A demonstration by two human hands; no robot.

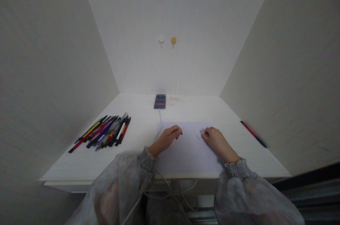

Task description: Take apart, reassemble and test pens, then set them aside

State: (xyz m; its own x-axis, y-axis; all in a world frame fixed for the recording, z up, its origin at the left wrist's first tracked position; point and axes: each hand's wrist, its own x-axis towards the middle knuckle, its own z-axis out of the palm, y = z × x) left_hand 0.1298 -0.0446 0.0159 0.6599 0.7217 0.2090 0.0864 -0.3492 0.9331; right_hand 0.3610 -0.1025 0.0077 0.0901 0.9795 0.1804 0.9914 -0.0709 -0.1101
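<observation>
A pale sheet of paper [191,157] lies at the front of the white table. Over its left part rests my left hand [168,138], fingers loosely curled in, with a ring on one finger and nothing visible in the grasp. On the sheet's right part, my right hand [214,140] is closed with thumb and fingertips together. What it pinches, if anything, is too small or hidden to make out. Several tiny, pale, blurred bits [199,135] lie on the paper right beside its fingertips.
Many pens [106,132] are piled at the left. One red and black pen [253,134] lies by the right wall. A dark phone-like device [160,101] with a white cable [160,117] sits at the back. Two small hooks, white [161,39] and yellow [173,40], hang on the back wall.
</observation>
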